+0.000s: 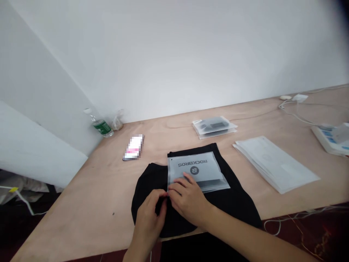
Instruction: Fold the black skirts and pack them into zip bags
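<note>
A frosted plastic bag [200, 160] printed ROCKBROS, upside down from my side, lies on a folded black garment [234, 193]. Something dark shows through the lower part of the bag. My left hand [151, 211] pinches at the bag's near left corner, thumb and forefinger together. Right beside it, my right hand [188, 196] rests across the near edge, its fingertips pressed together on that same corner and its index finger lying on the bag. The exact bit between the fingertips is hidden.
Behind stands a smaller stack of filled frosted bags [214, 125]; flat frosted bags [278, 163] lie to the right. A phone [133, 147], a water bottle [102, 127] and a crumpled clear bag [117, 120] are at left. A power strip [331, 140] and cables occupy the right.
</note>
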